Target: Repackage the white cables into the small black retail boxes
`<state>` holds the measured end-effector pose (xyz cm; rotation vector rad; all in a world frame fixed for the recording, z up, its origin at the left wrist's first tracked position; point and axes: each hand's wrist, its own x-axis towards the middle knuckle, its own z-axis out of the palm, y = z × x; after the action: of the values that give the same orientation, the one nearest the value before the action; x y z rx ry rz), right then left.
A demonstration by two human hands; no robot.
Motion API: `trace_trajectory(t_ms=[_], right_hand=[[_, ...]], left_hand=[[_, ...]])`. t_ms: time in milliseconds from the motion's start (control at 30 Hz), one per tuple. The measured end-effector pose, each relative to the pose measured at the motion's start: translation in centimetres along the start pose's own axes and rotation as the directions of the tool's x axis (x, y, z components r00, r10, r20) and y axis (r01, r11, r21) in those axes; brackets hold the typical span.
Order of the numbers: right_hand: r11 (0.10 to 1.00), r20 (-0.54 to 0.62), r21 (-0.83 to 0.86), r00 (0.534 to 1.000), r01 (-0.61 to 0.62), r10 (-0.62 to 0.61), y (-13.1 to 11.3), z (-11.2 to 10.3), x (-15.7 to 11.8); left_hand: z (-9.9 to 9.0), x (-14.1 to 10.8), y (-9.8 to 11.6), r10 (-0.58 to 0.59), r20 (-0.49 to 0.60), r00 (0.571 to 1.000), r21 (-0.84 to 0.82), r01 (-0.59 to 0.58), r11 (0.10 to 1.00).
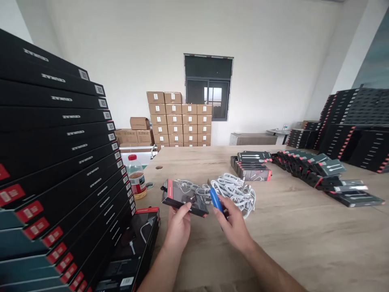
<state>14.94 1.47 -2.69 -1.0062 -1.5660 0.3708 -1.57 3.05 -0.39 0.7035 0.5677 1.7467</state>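
Head camera: worn on the person's head, it looks from the near side of the table (322, 243).
Facing: forward and down, over the table's far edge to the wall (121, 44).
Nearness: the left hand (179, 227) and the right hand (233, 225) are close, the wall well apart.
Far-left corner: it falls left of the view's middle.

A bottle (137, 180) (red-capped); stacked cartons (181, 119) near a window (208, 87).
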Motion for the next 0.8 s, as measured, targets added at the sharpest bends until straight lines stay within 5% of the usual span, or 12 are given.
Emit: trace_trajectory(t_ms=[100,233,533,800], right_hand=[[0.997,0.247,-0.039,0.968,0.060,-0.049,-0.5,-0.2,-1.7],[0.998,0.373,-0.050,0.928,0.022,-0.002,-1.7,-0.7,-1.7],[0.998,0.337,-0.057,0.941,0.002,0.018,-2.4,-0.6,-1.2],[0.981,0.225,-0.129,0.959,-0.144,0.170,-2.4,0.1,-1.4]], left_hand=[[0.0,0.1,0.3,0.031,-0.002,1.000,0.005,-0.031,1.000],[0.3,0.1,0.4,0.060,0.000,0.998,0.048,-0.060,0.997],[0.5,-0.4,0.0,0.072,-0.017,0.997,0.120,-0.070,0.990],[-0.9,-0.3,-1.2,0.077,0.048,0.996,0.306,-0.088,0.948]])
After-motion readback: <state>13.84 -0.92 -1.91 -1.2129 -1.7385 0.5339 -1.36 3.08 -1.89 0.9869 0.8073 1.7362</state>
